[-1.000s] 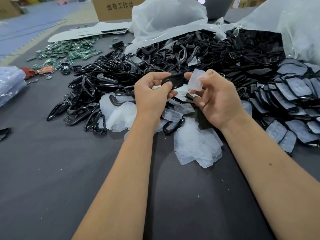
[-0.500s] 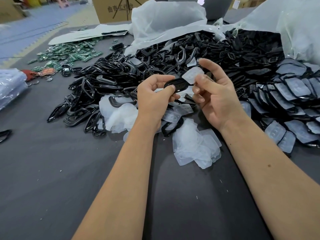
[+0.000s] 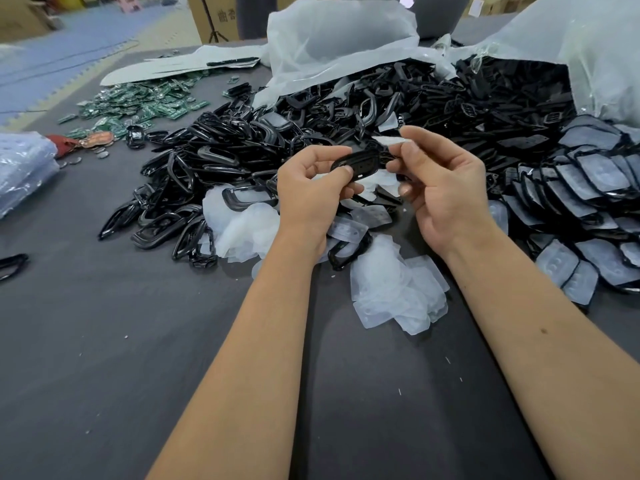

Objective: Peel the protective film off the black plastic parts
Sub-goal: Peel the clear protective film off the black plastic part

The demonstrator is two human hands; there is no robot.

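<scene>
My left hand [image 3: 311,188] grips a small oval black plastic part [image 3: 360,162] between thumb and fingers, above the table. My right hand [image 3: 443,181] pinches a clear piece of protective film [image 3: 389,142] at the part's right end; the film stands up, mostly lifted off the part. Behind the hands lies a big heap of black plastic parts [image 3: 311,133]. To the right, several black parts with film still on them [image 3: 588,188] lie in overlapping rows.
Peeled clear films [image 3: 398,292] lie heaped under my hands on the dark grey table [image 3: 138,358], with more films [image 3: 242,226] to the left. Green circuit boards [image 3: 138,102] sit far left, white plastic bags [image 3: 339,39] at the back, and a blue bag [image 3: 20,168] at the left edge.
My right hand has lifted and pulled the film upward and rightward off the black part. My left hand holds the part in nearly the same spot.
</scene>
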